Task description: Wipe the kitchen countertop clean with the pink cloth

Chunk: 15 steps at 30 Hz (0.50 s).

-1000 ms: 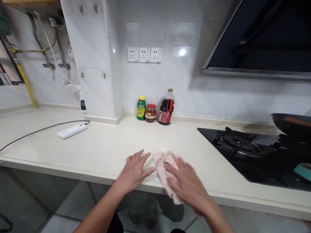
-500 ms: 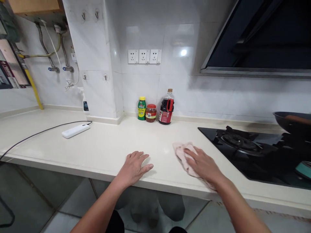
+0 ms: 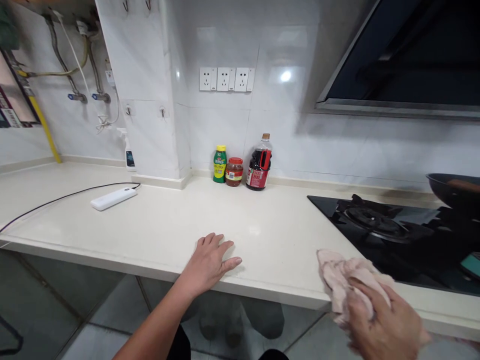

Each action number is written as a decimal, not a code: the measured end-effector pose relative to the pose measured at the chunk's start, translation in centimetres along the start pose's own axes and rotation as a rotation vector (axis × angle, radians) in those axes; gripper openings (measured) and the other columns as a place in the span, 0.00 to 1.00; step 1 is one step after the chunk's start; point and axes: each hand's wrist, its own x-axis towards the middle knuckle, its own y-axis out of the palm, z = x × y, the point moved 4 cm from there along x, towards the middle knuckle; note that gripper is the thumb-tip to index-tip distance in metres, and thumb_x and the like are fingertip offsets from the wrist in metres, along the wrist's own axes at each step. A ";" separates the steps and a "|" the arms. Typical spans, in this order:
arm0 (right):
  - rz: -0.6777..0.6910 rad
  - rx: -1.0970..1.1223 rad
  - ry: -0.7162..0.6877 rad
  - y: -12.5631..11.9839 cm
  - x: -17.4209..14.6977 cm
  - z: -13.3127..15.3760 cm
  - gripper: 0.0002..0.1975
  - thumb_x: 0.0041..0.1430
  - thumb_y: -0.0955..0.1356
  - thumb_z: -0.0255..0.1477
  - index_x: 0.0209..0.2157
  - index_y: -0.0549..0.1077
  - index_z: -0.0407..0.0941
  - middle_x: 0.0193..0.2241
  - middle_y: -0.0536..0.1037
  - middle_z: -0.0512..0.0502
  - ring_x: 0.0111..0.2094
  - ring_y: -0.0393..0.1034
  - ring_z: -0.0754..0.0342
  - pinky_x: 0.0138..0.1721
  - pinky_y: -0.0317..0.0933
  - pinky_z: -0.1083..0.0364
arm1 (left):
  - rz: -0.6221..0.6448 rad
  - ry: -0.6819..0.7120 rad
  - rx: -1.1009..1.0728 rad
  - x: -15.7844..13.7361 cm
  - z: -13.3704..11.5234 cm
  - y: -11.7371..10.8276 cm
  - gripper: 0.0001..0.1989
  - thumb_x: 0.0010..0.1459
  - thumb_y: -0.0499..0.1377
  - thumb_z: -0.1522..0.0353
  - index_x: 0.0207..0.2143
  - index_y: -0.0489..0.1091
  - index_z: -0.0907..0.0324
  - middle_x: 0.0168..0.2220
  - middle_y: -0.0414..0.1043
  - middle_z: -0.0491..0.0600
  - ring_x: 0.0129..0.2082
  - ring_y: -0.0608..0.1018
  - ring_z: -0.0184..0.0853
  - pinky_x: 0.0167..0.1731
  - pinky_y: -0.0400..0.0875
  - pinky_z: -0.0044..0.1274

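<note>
Cutting off the dark pan (image 3: 455,190) at the right edge, blurring the labels on the three bottles (image 3: 258,165), hiding the right hand's (image 3: 386,325) palm beneath the pink cloth (image 3: 337,280)

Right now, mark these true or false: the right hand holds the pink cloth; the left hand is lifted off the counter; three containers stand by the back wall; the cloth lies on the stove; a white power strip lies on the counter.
1. The right hand holds the pink cloth: true.
2. The left hand is lifted: false, it rests flat on the counter.
3. Three containers by the wall: true.
4. Cloth on the stove: false, it is at the counter's front edge.
5. White power strip on the counter: true.
</note>
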 end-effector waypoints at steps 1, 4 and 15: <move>-0.089 0.017 0.000 0.0 -0.5 2.1 0.18 0.67 0.64 0.40 0.41 0.78 0.42 0.49 0.74 0.31 0.51 0.71 0.32 0.49 0.66 0.38 | -0.004 0.003 0.006 0.0 0.0 0.0 0.32 0.69 0.42 0.46 0.59 0.69 0.56 0.60 0.68 0.58 0.61 0.67 0.50 0.58 0.63 0.43; -0.224 0.161 -0.066 0.7 -2.1 9.7 0.11 0.64 0.67 0.35 0.43 0.77 0.45 0.52 0.72 0.33 0.56 0.67 0.28 0.52 0.63 0.32 | -0.008 0.001 0.009 0.1 0.0 0.0 0.31 0.70 0.43 0.47 0.58 0.70 0.56 0.60 0.68 0.58 0.60 0.68 0.50 0.57 0.63 0.43; -0.241 0.406 -0.605 2.7 -3.7 16.5 0.12 0.53 0.72 0.30 0.40 0.77 0.54 0.49 0.73 0.38 0.59 0.64 0.33 0.48 0.60 0.40 | -0.031 -0.016 -0.026 -0.2 -0.1 -0.3 0.28 0.70 0.45 0.49 0.57 0.71 0.55 0.59 0.70 0.56 0.59 0.69 0.46 0.58 0.64 0.42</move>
